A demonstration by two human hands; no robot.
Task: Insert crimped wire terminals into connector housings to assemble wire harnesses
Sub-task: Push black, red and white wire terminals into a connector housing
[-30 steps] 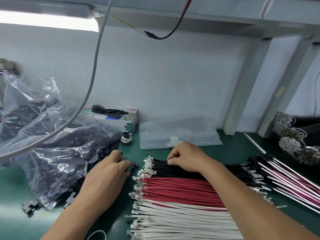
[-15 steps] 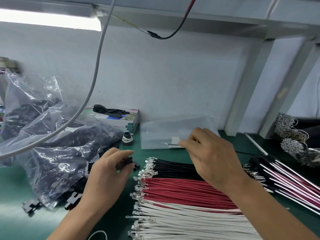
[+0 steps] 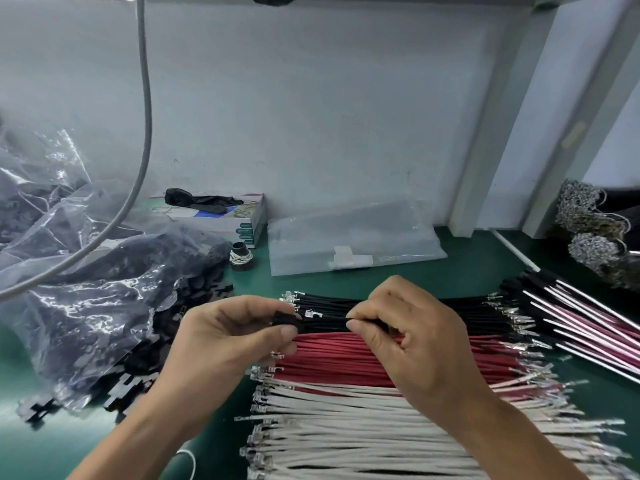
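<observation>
My left hand [image 3: 225,336] pinches a small black connector housing [image 3: 286,320] between thumb and fingers, just above the wire rows. My right hand [image 3: 408,336] pinches a black wire [image 3: 327,323] whose left end reaches the housing; whether its terminal is inside is hidden. Below both hands lie rows of crimped wires on the green mat: black wires [image 3: 460,308] at the back, red wires [image 3: 339,358] in the middle, white wires [image 3: 346,431] nearest me, metal terminals pointing left and right.
A clear bag of black housings [image 3: 97,299] spills at the left, with a grey cable [image 3: 143,116] hanging over it. A tissue box [image 3: 225,220], a flat clear bag [image 3: 353,237], finished harnesses [image 3: 581,317] and terminal bundles [image 3: 588,223] stand behind and to the right.
My left hand lifted a housing from the bag's edge toward the middle. My right hand took a black wire from the row and brought it left until it met the housing.
</observation>
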